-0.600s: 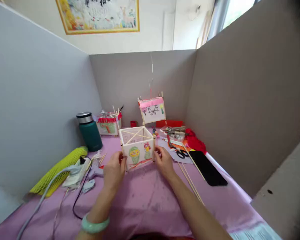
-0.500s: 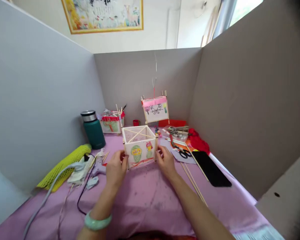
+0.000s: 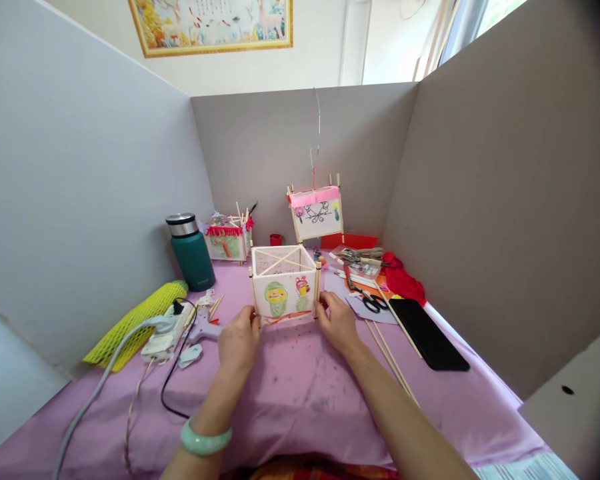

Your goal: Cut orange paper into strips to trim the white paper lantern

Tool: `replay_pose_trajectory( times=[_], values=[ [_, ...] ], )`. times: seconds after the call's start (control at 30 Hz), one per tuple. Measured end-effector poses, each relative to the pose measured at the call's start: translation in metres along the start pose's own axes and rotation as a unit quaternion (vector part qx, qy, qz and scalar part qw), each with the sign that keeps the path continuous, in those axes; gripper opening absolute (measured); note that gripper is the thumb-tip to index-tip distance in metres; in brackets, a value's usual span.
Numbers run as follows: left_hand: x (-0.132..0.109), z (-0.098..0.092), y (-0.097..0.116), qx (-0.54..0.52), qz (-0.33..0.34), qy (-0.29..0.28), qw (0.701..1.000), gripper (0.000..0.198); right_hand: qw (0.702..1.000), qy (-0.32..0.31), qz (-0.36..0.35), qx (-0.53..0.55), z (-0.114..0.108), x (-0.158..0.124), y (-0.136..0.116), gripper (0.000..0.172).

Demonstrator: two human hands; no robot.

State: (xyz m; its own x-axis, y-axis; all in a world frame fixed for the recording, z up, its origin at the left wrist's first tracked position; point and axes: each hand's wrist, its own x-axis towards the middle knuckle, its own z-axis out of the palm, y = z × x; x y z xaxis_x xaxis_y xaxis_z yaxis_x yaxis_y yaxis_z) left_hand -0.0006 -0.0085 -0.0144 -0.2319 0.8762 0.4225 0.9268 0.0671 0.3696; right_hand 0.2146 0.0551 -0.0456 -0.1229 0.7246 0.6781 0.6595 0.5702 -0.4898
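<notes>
A bottle (image 3: 193,257) stands at ten o'clock from the upright box (image 3: 290,297), mid bench (image 3: 300,393). The left hand (image 3: 239,341), almost closed, pinches the box's front-left corner at seven; the right hand (image 3: 339,324) likewise pinches the front-right corner at four. Scissors (image 3: 375,304) lie at three, a phone (image 3: 429,335) farther out at four.

I read site on remote feed as craft workstation; home or classroom, cannot tell. Grey partitions (image 3: 260,147) enclose purple-clothed table (image 3: 300,393) on three sides, booth fashion. I note scissors (image 3: 374,304), glue gun (image 3: 200,328), power strip (image 3: 159,343), loose wooden sticks (image 3: 390,362) and stick-framed box (image 3: 289,295) bearing coloured drawings. Beyond partitions: pale wall (image 3: 240,73), framed picture (image 3: 225,27), window (image 3: 497,17) at upper right.
</notes>
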Motion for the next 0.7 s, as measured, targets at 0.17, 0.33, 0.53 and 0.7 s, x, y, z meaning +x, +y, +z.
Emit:
replay_pose_trajectory(
  times=[0.17,0.33,0.53,0.7],
  values=[
    [0.000,-0.008,-0.003,0.000,-0.014,0.015,1.000,0.018,1.000,-0.018,-0.001,-0.011,-0.002,-0.002,-0.002,0.016],
    [-0.003,-0.027,0.020,-0.053,0.131,0.230,0.963,0.012,0.999,-0.024,0.005,-0.030,-0.001,-0.003,-0.001,0.015],
    [0.034,-0.039,0.082,-0.060,0.312,0.171,0.933,0.013,0.998,-0.029,-0.008,-0.049,0.000,-0.003,0.001,0.015],
    [0.059,-0.027,0.109,-0.011,0.291,0.077,0.954,0.015,0.998,-0.030,-0.017,-0.055,0.000,-0.003,0.002,0.016]
  ],
)
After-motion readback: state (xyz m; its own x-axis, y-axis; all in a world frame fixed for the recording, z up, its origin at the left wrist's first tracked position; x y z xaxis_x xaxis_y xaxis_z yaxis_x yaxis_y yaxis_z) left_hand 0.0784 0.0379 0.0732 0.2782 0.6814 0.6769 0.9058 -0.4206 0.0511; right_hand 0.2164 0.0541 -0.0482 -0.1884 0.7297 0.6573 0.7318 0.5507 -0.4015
